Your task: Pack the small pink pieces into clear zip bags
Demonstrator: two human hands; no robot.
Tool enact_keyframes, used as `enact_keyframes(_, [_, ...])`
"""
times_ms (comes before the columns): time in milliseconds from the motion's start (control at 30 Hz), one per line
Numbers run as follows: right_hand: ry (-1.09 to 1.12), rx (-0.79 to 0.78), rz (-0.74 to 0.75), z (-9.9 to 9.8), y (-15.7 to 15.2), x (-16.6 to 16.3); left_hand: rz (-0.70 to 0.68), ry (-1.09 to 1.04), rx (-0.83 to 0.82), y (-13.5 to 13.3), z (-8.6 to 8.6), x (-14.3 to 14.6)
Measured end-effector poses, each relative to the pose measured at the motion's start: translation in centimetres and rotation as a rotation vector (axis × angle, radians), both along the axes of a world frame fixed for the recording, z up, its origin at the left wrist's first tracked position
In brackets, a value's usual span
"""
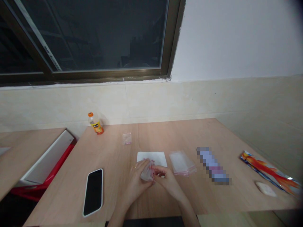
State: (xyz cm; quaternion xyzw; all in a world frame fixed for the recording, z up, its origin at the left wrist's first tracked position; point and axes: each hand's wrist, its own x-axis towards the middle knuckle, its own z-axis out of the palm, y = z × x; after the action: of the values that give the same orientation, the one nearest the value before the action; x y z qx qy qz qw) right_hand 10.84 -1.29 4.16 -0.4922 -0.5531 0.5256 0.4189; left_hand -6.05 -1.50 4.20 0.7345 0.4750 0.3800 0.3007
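A pale wooden table [165, 132] fills the lower half of the frame, beneath a dark window [82, 37] at upper left. At the table's far edge, toward the left, stands an orange-capped juice bottle [96, 123]. A black phone [93, 192] in a white case lies at lower left, well to the side of the hands. Right of centre sit a stack of clear pink-edged bags [182, 163], a pixelated packet [213, 166] and a flame-printed packet [270, 173]. At lower centre, over the near edge of a white paper sheet [151, 158], the left hand [138, 184] and right hand [168, 183] meet, fingers curled, pinching a clear plastic bag [147, 172] from both sides, which holds it up off the wood. A small bag [127, 138] lies apart beyond the sheet.
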Motion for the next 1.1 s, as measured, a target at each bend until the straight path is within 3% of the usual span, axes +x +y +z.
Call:
enact_keyframes(400, [-0.132, 0.079, -0.043, 0.9, -0.1, 0.1, 0.027, 0.188, 0.033, 0.1, 0.0, -0.6])
enact_keyframes(500, [-0.109, 0.128, -0.129, -0.3, 0.5, 0.4, 0.096, 0.161, 0.015, 0.3, -0.2, -0.8])
enact_keyframes(600, [-0.207, 0.159, -0.211, -3.1, 1.3, 1.0, 0.156, 0.097, -0.012, 0.7, -0.3, -1.2])
enact_keyframes(767, [-0.474, 0.143, -0.172, -7.5, 1.8, 1.5, 0.192, -0.068, -0.042, 0.8, -0.3, -1.8])
enact_keyframes(933, [-0.526, 0.134, -0.156, -7.4, 1.2, 1.0, 0.246, -0.092, -0.076, 0.6, -0.5, -1.8])
enact_keyframes(1100, [-0.485, 0.114, -0.009, -6.9, 1.2, 0.4, 0.264, -0.136, -0.111, 0.8, -0.7, -1.7])
